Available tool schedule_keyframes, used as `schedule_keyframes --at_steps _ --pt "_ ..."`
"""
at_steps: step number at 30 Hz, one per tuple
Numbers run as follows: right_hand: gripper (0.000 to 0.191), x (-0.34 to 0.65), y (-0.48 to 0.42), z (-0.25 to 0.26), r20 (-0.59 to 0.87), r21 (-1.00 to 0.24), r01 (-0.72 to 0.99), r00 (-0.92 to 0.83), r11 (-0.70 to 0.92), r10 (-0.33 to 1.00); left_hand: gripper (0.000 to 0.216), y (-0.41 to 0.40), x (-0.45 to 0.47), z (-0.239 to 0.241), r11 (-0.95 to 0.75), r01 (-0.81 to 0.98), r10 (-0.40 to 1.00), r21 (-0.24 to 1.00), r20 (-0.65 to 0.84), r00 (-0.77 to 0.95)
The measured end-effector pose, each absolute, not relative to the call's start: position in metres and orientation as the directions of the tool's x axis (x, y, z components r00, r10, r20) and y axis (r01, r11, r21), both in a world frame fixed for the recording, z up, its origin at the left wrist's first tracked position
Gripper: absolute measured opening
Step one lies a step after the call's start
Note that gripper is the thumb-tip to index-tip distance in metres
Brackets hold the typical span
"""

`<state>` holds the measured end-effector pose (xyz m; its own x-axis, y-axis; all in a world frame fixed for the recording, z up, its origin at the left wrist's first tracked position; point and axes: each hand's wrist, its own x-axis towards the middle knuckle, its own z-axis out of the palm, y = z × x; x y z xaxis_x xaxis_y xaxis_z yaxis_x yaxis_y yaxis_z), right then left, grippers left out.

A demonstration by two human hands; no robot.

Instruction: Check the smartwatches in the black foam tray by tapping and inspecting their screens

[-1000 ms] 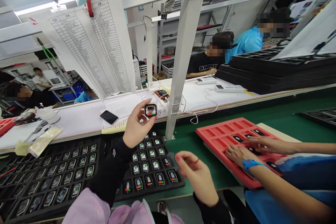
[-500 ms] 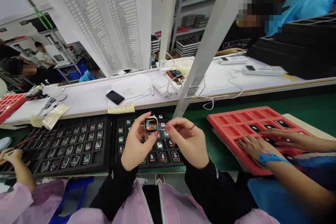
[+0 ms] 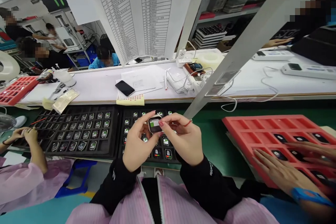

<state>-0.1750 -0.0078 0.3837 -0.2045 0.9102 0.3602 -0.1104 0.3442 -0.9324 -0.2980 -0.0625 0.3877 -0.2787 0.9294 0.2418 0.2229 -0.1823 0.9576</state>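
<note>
A smartwatch head [image 3: 154,125] without a strap is held up between both hands, its dark face carrying green and white patches. My left hand [image 3: 138,143] is closed round its left side, thumb below and fingers above. My right hand [image 3: 183,136] is closed at the right edge, with the thumb tip over the face; whether a thin film is also between these fingers is hidden. Below lies a black tray [image 3: 119,136] of several similar watch heads, some with green and white patches, others with a red and green bar.
A second black tray [image 3: 111,150] of watch heads lies left, near a co-worker's hands [image 3: 30,136]. Right, another co-worker's hands [image 3: 283,173] rest over a red tray [image 3: 244,126]. A slanted metal post [image 3: 236,49] rises ahead. A phone [image 3: 125,88] and cables lie on the white shelf.
The right fingers, which were apart from the watch with a clear film between, are now against its right edge. Its face now shows green and white patches. The view has shifted.
</note>
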Motion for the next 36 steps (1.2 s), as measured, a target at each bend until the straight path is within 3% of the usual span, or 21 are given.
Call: schedule_keyframes --at_steps 23,31,36 --pt "0.011 -0.1742 -0.0056 0.381 0.387 -0.922 -0.061 -0.16 0.382 0.908 0.051 -0.0603 -0.2976 0.3863 -0.199 0.289 0.936 0.936 0.269 -0.228" --pt "0.011 -0.1758 -0.0066 0.3788 0.374 -0.927 -0.042 -0.149 0.372 0.915 0.059 -0.0641 -0.3005 0.3895 -0.174 0.244 0.961 0.954 0.218 -0.168" --pt "0.007 -0.1767 -0.0077 0.38 0.437 -0.898 -0.013 -0.157 0.441 0.886 0.046 -0.0657 -0.3029 0.3876 -0.18 0.15 0.966 0.972 0.203 -0.158"
